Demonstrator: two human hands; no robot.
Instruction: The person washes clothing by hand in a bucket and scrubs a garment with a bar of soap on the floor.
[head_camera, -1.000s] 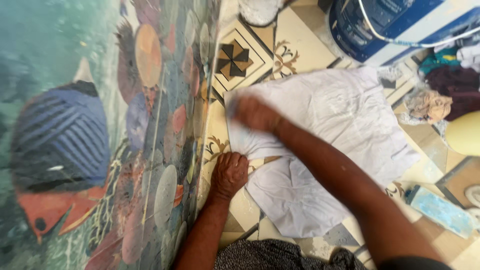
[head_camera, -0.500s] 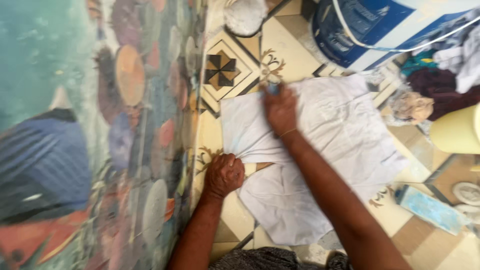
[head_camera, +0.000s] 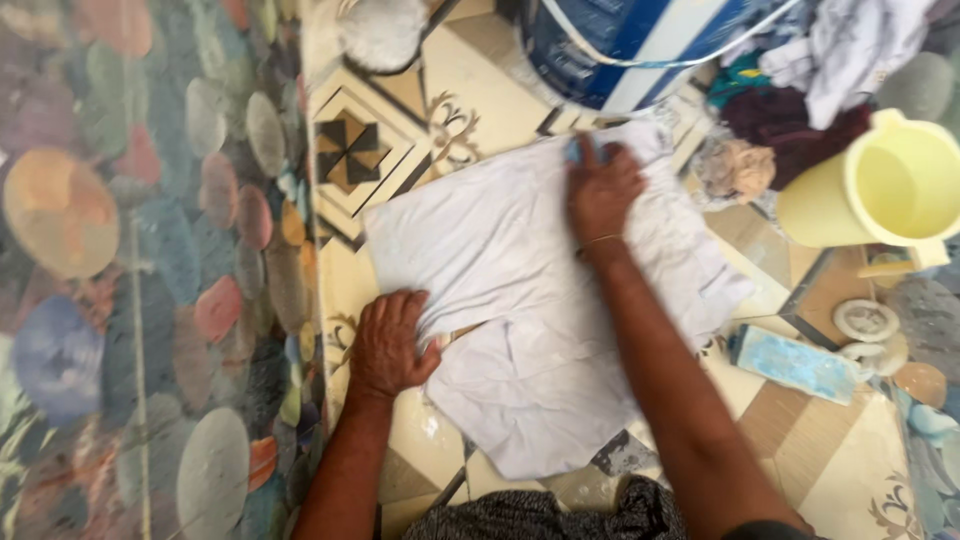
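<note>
On the patterned tile floor (head_camera: 470, 60), a white cloth (head_camera: 500, 300) lies spread mid-frame. The left hand (head_camera: 388, 345) bunches its edge in a closed grip; the right hand (head_camera: 600, 190) presses something small and blue onto its top.

Even, soft daylight, no hard shadows, white cloth (head_camera: 520, 260) bright without glare, motion blur throughout (worst on the painted wall (head_camera: 130, 270)), edges soft.

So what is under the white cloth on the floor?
Patterned floor tiles show all around the white cloth, and it lies flat on them. The right hand and left hand press on top; anything beneath is covered.
</note>
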